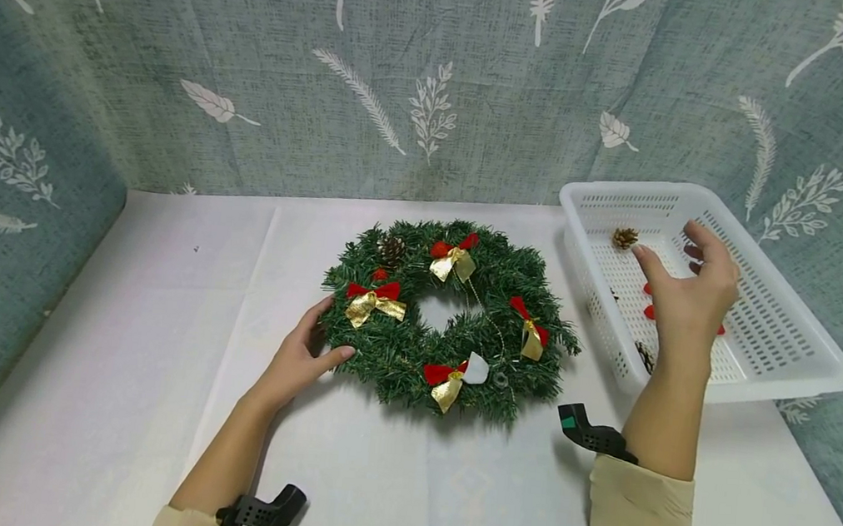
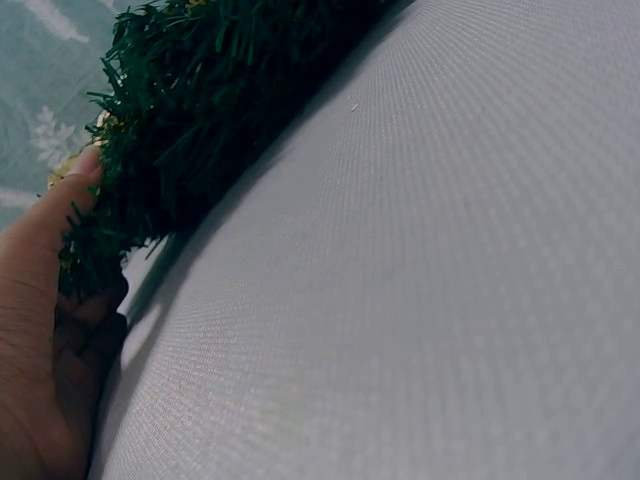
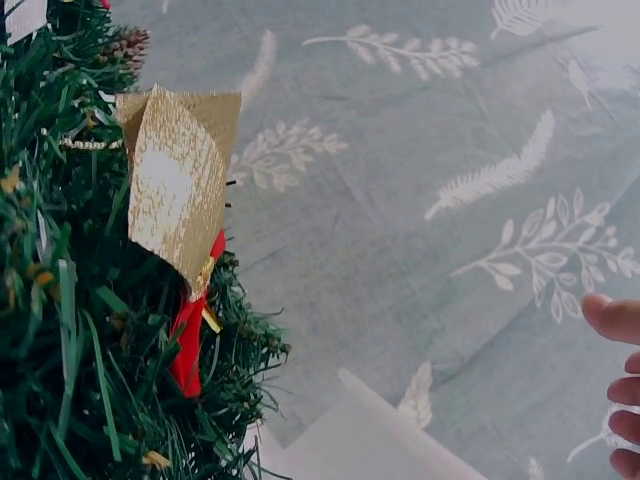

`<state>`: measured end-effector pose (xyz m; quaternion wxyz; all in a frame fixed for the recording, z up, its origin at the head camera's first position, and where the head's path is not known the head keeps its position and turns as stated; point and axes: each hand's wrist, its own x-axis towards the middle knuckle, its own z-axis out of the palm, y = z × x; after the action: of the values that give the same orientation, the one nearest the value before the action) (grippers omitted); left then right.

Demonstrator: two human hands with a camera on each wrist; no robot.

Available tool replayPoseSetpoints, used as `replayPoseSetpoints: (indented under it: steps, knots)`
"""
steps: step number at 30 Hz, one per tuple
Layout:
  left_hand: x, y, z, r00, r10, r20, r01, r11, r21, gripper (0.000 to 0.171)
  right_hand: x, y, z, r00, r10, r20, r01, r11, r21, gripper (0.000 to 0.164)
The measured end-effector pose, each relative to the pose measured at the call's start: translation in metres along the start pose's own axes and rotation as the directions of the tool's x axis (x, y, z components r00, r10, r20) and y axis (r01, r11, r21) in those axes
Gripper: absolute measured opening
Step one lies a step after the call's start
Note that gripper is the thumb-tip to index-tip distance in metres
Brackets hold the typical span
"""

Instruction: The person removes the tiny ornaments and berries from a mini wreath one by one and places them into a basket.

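Observation:
A green Christmas wreath point(image 1: 398, 361) lies on the white table in the head view, trimmed with several red-and-gold bows point(image 1: 375, 302) and a pine cone point(image 1: 391, 251). My left hand point(image 1: 300, 361) grips its near left edge. In the left wrist view the thumb point(image 2: 85, 165) rests on the greenery and the other fingers curl beneath it. Over the white plastic basket point(image 1: 783, 349) hovers my right hand point(image 1: 695, 299), thumb and fingers spread apart, holding nothing. Inside the basket are a pine cone point(image 1: 625, 238), another near its front wall point(image 1: 644, 358), and red pieces point(image 1: 650, 312) partly hidden by the hand.
A teal cloth with white leaf prints point(image 1: 267, 133) hangs behind and beside the table. On the wreath's near bow sits a small white piece point(image 1: 476, 369); a thin gold bead string point(image 1: 488, 317) crosses the wreath's right part.

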<state>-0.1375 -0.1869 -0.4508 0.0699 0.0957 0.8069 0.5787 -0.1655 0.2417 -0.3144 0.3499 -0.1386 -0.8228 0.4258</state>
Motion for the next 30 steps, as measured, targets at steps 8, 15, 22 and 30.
replayPoseSetpoints:
  steps: [8,15,22,30]
  knots:
    - [0.001,0.000,0.001,1.000,0.009,-0.003,-0.010,1.000,-0.008,0.082,-0.005,-0.013,0.003,0.996,-0.085,0.015,0.082,0.988,0.131,0.053]
    - [0.000,-0.001,0.003,1.000,0.013,-0.003,-0.013,1.000,-0.012,0.082,-0.012,-0.021,0.009,0.990,-0.142,0.025,0.136,0.978,0.160,0.051]
    - [0.000,-0.004,0.004,1.000,0.022,0.000,-0.022,1.000,-0.003,0.082,-0.018,-0.027,0.017,0.983,-0.182,0.033,0.172,0.965,0.200,0.050]
    - [0.000,-0.003,-0.001,1.000,0.017,0.000,-0.017,1.000,0.009,0.084,-0.026,-0.036,0.038,0.967,-0.229,0.111,0.197,0.949,0.246,0.049]
